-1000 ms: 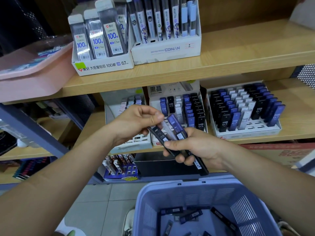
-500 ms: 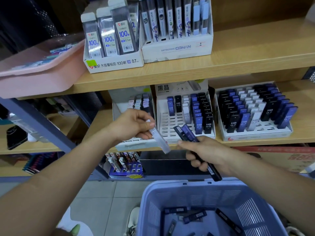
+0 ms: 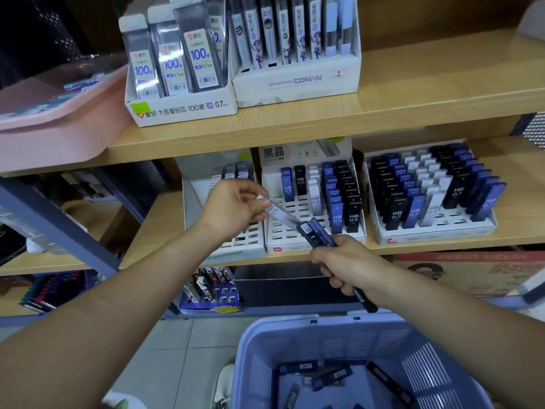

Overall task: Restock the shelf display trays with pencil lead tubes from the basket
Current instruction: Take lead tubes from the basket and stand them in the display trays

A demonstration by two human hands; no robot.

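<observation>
the left hand (image 3: 233,206) pinches one clear lead tube (image 3: 280,215) marked hb 0.5 between thumb and fingertips, holding it by its upper end so it slants down to the right in front of the middle display tray (image 3: 312,247). its lower end reaches the top of a bundle of dark and blue lead tubes (image 3: 317,235) that the right hand (image 3: 348,267) grips in a closed fist; whether the two touch cannot be told. the bundle sticks out above the thumb, and its other end shows below the fingers, above the far rim of the basket (image 3: 295,323). the hands are near each other, the left higher and further left, with the clear tube spanning the gap

the middle tray stands on the lower shelf (image 3: 442,249) and holds upright rows of blue, black and white 0.5 tubes toward its right side, with open slots at the left and front. just right of it the 0.7 tray (image 3: 436,235) is nearly full of black, blue and white tubes. the lilac basket sits low in the foreground with several loose tubes (image 3: 333,376) lying on its bottom. on the upper shelf (image 3: 413,107) stand a box of 100-lead packs (image 3: 180,112) and a detective conan box (image 3: 295,84)
</observation>
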